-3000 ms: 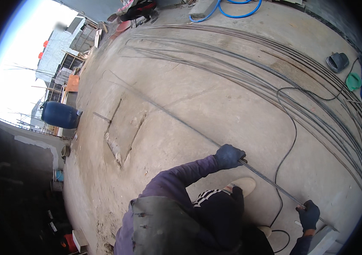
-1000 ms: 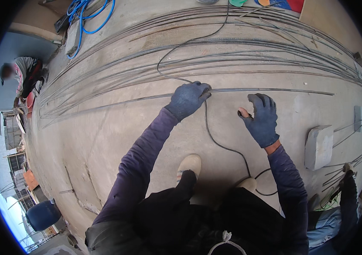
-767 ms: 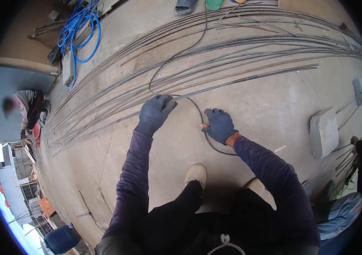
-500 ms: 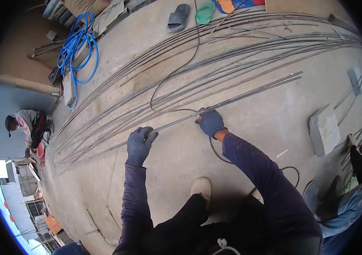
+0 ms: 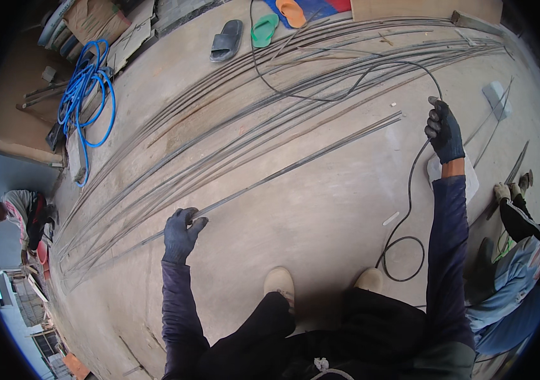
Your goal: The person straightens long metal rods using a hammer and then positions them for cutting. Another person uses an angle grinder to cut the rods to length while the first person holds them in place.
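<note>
My left hand [image 5: 181, 235], in a dark grey-blue work glove, is closed round a few thin steel rods [image 5: 308, 159]. They slant up to the right just above the concrete floor, their far ends free. Over to the right, my gloved right hand [image 5: 445, 132] is raised, its fingers wrapped round a black cable [image 5: 411, 183]. From this hand the cable arcs back over a long pile of steel rods [image 5: 244, 114]. Below the hand it drops to a loop on the floor near my shoe [image 5: 368, 280].
A pale block [image 5: 471, 183] lies partly behind my right wrist. At the right edge a person [image 5: 514, 278] is close by; another person [image 5: 24, 218] bends beside a red bucket [image 5: 42, 252] at far left. A blue hose [image 5: 83, 98] and a dark slipper [image 5: 226, 43] lie beyond the pile.
My right hand has left the rods and swung right, now gripping the black cable, which has shifted across the pile with it. My left hand still holds the rods.
</note>
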`<action>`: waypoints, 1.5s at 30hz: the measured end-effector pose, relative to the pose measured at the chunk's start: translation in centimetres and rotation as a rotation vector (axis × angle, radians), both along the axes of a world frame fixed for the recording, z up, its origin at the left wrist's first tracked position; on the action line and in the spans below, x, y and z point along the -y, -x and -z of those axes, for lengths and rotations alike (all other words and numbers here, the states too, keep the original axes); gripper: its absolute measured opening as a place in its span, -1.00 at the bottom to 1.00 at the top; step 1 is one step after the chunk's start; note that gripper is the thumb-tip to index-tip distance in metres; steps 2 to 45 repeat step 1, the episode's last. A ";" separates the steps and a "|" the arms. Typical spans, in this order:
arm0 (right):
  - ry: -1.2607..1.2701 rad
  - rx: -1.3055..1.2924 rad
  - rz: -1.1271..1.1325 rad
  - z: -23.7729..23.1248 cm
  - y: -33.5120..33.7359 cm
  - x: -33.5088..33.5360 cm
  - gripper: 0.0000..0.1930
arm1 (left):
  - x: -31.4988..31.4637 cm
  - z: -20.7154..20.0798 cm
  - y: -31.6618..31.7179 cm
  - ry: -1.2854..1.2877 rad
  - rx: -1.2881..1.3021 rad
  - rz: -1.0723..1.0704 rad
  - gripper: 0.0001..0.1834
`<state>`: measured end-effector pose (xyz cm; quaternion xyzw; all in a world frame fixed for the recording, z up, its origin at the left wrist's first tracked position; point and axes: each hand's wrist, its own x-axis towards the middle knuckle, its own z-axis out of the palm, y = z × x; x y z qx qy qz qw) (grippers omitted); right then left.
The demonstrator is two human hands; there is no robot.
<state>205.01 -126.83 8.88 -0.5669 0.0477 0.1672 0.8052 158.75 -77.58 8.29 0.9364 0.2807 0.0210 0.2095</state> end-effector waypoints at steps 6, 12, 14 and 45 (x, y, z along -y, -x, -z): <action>0.040 0.062 -0.028 -2.0 0.9 0.1 -0.65 | 0.1 0.4 0.1 -0.005 -0.017 -0.001 -0.61; 0.040 0.062 -0.028 -2.0 0.9 0.1 -0.65 | 0.1 0.4 0.1 -0.005 -0.017 -0.001 -0.61; 0.040 0.062 -0.028 -2.0 0.9 0.1 -0.65 | 0.1 0.4 0.1 -0.005 -0.017 -0.001 -0.61; 0.040 0.062 -0.028 -2.0 0.9 0.1 -0.65 | 0.1 0.4 0.1 -0.005 -0.017 -0.001 -0.61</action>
